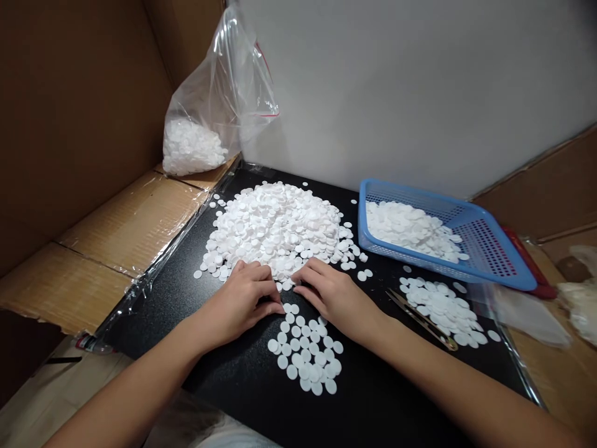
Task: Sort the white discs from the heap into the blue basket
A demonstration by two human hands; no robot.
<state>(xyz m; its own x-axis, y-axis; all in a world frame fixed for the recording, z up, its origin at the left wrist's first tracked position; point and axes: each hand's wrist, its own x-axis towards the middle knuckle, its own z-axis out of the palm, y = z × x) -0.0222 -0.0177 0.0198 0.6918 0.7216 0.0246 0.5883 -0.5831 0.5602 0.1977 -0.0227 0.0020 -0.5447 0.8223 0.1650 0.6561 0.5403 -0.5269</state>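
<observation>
A large heap of small white round discs point(280, 224) lies on the black tabletop. At its front edge is my left hand point(247, 295), fingers curled and thumb close to the index finger; whether a disc is between them I cannot make out. Across a narrow gap, my right hand point(329, 289) reaches to the same edge, thumb and fingers slightly apart, with nothing visibly held. Below and between the hands, a smaller group of loose discs point(305, 358) is spread in a thin layer, some overlapping.
A blue plastic basket point(494, 274) holding more discs stands at the back right. In front of it are another disc group point(443, 308) and metal tweezers point(420, 318). A clear plastic bag point(200, 118) with white pieces stands on cardboard point(135, 218) at the left. A wall closes the back.
</observation>
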